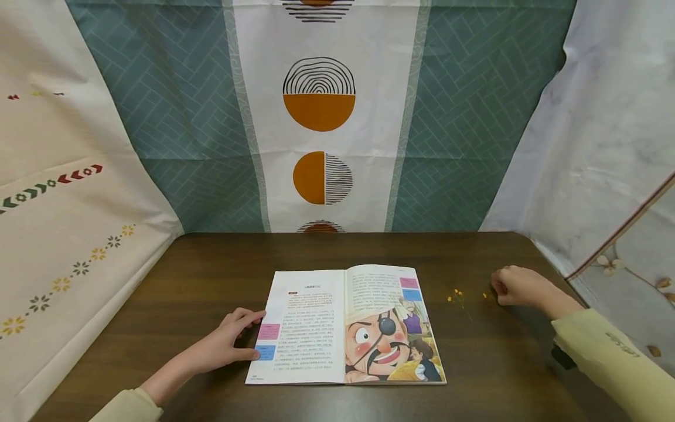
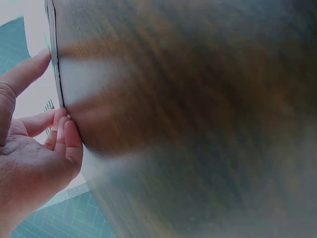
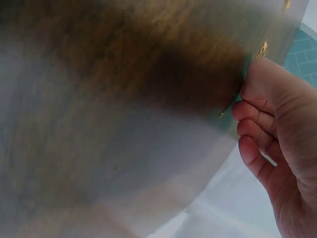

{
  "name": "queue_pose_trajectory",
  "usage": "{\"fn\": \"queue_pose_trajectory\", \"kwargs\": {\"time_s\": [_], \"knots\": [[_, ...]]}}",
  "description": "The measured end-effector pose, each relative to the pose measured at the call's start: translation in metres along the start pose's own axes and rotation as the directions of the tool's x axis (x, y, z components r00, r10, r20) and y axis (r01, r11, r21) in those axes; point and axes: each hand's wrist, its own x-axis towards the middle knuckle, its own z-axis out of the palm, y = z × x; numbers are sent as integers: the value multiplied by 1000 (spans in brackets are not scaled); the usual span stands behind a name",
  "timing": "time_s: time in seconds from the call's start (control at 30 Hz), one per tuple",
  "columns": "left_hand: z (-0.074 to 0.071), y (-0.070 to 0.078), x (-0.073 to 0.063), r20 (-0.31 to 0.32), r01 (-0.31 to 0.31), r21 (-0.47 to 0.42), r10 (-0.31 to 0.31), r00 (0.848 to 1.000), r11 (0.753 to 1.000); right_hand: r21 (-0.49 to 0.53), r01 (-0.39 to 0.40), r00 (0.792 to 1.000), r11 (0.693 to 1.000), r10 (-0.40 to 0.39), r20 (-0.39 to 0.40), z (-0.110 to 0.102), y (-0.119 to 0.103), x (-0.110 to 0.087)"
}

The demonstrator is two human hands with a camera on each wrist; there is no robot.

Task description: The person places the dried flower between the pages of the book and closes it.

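Note:
An open illustrated book [image 1: 311,328] lies flat on the dark wooden table, with text on its left page and a cartoon man with an eye patch on its right. My left hand [image 1: 232,340] rests at the book's left edge, thumb tip on the page by a blue box; the left wrist view shows the other fingers [image 2: 73,141] bent loosely against that edge. To the right of the book, my right hand [image 1: 511,286] pinches a thin-stemmed yellow flower sprig [image 3: 262,48] between thumb and forefinger, the other fingers curled. Part of the stem is hidden behind the thumb.
Another small yellow flower sprig [image 1: 457,295] lies on the table [image 1: 211,264] between the book and my right hand. A patterned curtain [image 1: 184,117] hangs behind the table, and light cloths [image 1: 63,146] hang at both sides.

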Motion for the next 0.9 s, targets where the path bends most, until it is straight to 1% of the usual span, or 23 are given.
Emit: {"fn": "queue_pose_trajectory", "kwargs": {"time_s": [0.2,0.47,0.63,0.73,0.8,0.9], "knots": [[0,1,0,7,-2,-5,2,1000,1000,-3,-29,999,1000,29,-19,5,0,-3],[-1,1,1,2,-4,-3,4,1000,1000,22,-29,996,999,31,-78,2,-1,-4],[-1,2,0,3,-4,0,4,1000,1000,79,-37,997,996,42,-62,4,-1,-4],[0,2,0,6,-1,-1,1,1000,1000,113,-13,997,993,22,-74,6,1,-4],[0,2,0,7,3,-1,-3,1000,1000,128,18,995,992,-6,-100,7,3,-5],[0,2,0,8,8,-1,-8,1000,1000,137,67,986,988,-45,-161,9,6,-5]]}}
